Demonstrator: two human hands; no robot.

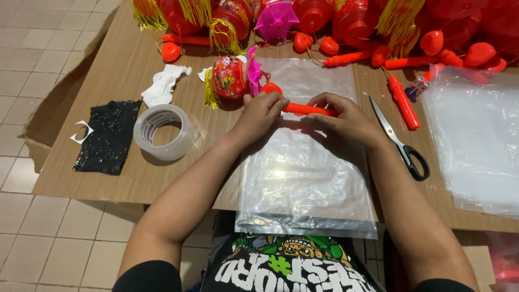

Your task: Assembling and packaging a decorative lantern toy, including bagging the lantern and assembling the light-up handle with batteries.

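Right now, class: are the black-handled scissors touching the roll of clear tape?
Apart. The head view shows the scissors right of both hands, tape roll far left.

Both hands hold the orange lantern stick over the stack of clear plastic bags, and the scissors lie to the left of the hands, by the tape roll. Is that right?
Not quite. In the head view the scissors lie to the right of the hands, beside the right hand; the tape roll is on the left. The rest holds: the left hand and right hand hold the orange lantern stick over the clear plastic bags.

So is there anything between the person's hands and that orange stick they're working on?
Nothing visible. Both the left hand and the right hand already grip the orange stick directly, one at each end, above the stack of clear plastic bags. The scissors and tape roll lie off to the sides.
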